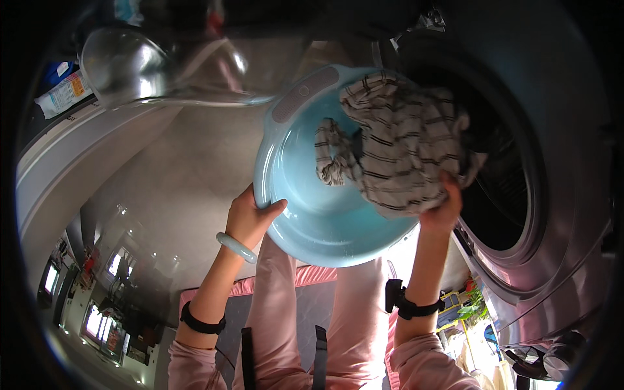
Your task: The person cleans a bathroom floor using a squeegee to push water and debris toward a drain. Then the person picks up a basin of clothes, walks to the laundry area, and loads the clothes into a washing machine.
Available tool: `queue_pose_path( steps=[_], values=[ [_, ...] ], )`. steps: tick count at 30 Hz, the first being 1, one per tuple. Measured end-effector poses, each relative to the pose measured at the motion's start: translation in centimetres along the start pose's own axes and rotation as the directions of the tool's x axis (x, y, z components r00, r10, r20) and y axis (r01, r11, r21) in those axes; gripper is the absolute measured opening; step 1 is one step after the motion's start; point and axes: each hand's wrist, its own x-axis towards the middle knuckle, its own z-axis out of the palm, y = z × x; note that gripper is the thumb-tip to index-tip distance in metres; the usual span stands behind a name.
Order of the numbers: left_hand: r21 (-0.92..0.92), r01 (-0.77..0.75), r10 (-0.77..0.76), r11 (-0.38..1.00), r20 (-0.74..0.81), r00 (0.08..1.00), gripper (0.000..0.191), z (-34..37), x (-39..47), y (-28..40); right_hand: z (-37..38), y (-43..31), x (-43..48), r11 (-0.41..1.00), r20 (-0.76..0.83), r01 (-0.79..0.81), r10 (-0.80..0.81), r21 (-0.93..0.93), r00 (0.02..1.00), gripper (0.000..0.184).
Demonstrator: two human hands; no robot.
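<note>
A light blue plastic basin (pixel 312 204) is tilted in front of me, its right side beside the round opening of a front-loading washing machine (pixel 536 185). My left hand (pixel 253 214) grips the basin's left rim, thumb over the edge. In my right hand (pixel 442 204) is a bunched, cream-coloured striped cloth (pixel 404 146), held at its lower right. The cloth spans the basin's right side and the machine's dark opening. Part of it hangs over the basin's inside. The fingers of both hands are partly hidden, by the basin and the cloth.
A glossy, transparent rounded door or cover (pixel 129 68) stands at the upper left, near a white packet (pixel 63 95). Below are my legs and a mat with a pink ruffled edge (pixel 317 275). A green plant (pixel 473 302) and a yellow rack appear at the lower right.
</note>
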Motion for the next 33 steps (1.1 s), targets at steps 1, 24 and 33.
queue_pose_path(
  steps=[1, 24, 33],
  values=[
    [0.014, -0.007, 0.008, 1.000, -0.048, 0.999, 0.024, -1.5, 0.1, 0.1, -0.1, -1.2, -0.1, 0.998, -0.034, 0.033, -0.031, 0.046, 0.999, 0.039],
    [-0.013, -0.069, 0.069, 0.998, -0.007, 0.998, 0.023, -0.4, -0.8, 1.3, 2.3, -3.8, 8.3, 0.050, 0.038, 0.045, -0.125, -0.998, 0.991, 0.053],
    [-0.035, -0.050, 0.049, 0.998, -0.027, 0.998, 0.022, -0.2, -0.8, 1.1, 1.1, -8.8, 13.3, 0.682, 0.112, 0.438, -0.468, -0.585, 0.877, 0.036]
  ],
)
